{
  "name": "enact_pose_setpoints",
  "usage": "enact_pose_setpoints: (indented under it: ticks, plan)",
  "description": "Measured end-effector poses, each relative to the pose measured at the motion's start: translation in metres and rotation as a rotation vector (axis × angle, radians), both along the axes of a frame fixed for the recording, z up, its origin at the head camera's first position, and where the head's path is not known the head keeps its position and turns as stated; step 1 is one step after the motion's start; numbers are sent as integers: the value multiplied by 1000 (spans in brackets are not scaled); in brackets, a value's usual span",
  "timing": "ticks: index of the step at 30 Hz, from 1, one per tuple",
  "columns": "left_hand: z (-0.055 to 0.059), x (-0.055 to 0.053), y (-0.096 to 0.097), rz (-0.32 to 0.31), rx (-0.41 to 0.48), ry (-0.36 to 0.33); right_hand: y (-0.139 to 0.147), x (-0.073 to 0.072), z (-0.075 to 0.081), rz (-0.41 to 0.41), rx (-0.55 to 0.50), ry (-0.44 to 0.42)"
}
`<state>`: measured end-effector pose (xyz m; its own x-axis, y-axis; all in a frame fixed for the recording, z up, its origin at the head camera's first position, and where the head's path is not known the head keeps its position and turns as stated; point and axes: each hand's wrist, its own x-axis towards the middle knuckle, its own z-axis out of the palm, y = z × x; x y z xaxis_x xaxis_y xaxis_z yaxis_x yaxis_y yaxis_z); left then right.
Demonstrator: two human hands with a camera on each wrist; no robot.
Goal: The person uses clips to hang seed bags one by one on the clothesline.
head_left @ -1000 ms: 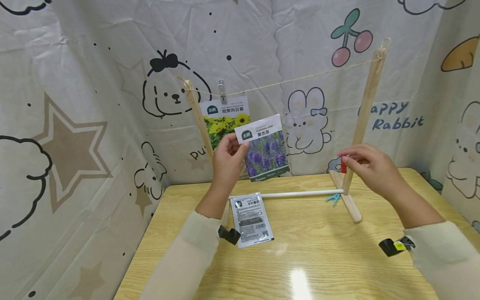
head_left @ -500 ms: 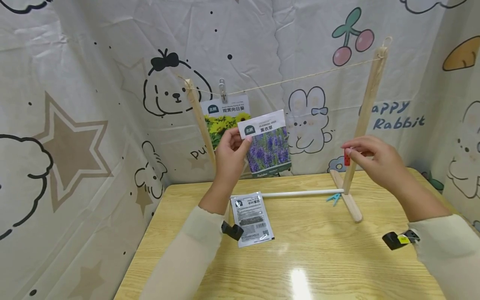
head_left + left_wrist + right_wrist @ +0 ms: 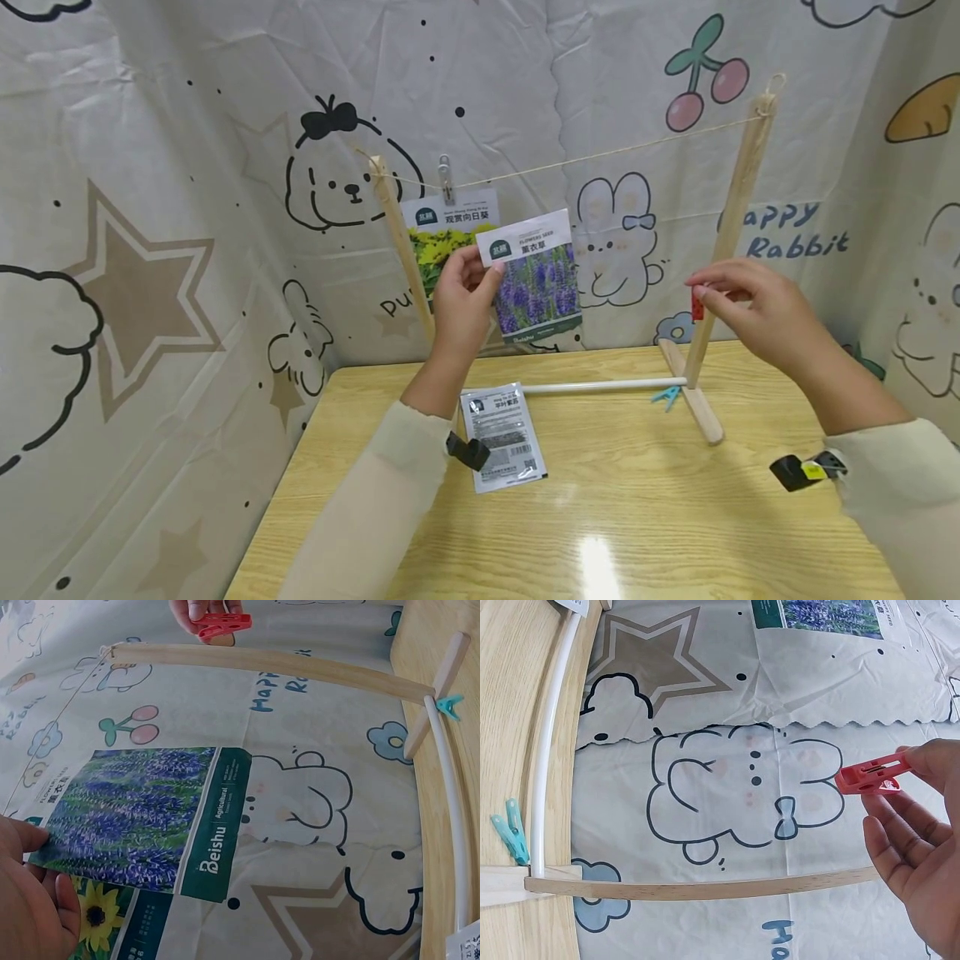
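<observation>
— what's just shifted?

— both have risen a little: the left hand [image 3: 467, 292], pinching the lavender seed packet [image 3: 536, 283] by its left edge, and the right hand [image 3: 765, 304], pinching a red clothespin [image 3: 870, 774].

— hands together?

— no, well apart. the lavender packet partly overlaps the sunflower seed packet [image 3: 442, 250], which hangs clipped to the twine [image 3: 615, 152].

— meaning what?

— packet and clothespin are closer to the twine's height, i'd judge, but the lavender one isn't fastened there yet.
</observation>
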<state>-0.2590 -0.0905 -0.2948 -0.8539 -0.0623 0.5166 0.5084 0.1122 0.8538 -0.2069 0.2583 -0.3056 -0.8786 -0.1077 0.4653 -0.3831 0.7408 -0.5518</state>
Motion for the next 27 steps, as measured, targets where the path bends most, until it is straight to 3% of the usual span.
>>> enact_pose_setpoints:
  ticks: [11,27]
  plan:
    - [5,-1,3,-9,-6,-8,-4,1,13,29,0,61]
    - [10,-4,8,-15,-6,5,-9,0,29,34,29,65]
